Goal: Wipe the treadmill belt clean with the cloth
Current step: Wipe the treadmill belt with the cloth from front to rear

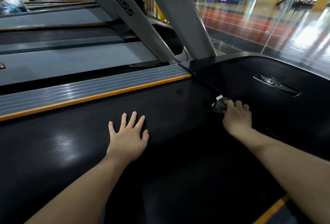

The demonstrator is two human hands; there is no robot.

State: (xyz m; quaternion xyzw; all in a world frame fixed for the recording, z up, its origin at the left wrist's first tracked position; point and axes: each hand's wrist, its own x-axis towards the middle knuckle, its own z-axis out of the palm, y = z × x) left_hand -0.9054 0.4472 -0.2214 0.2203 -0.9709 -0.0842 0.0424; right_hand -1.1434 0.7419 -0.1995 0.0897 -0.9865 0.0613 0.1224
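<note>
The black treadmill belt (85, 145) fills the lower part of the view. My left hand (127, 136) lies flat on it with fingers spread. My right hand (235, 115) reaches to the belt's front end and grips a dark cloth (217, 105), bunched against the edge of the black motor cover (250, 74). The cloth has a small white tag and a yellow-green spot. Most of the cloth is hidden under my fingers.
A grey ribbed side rail (89, 90) with an orange strip runs along the belt's far side. Two white uprights (142, 27) rise ahead. Another treadmill (53, 34) stands to the left. A glass wall (267, 18) is at the right. An orange strip (273, 211) edges the near side.
</note>
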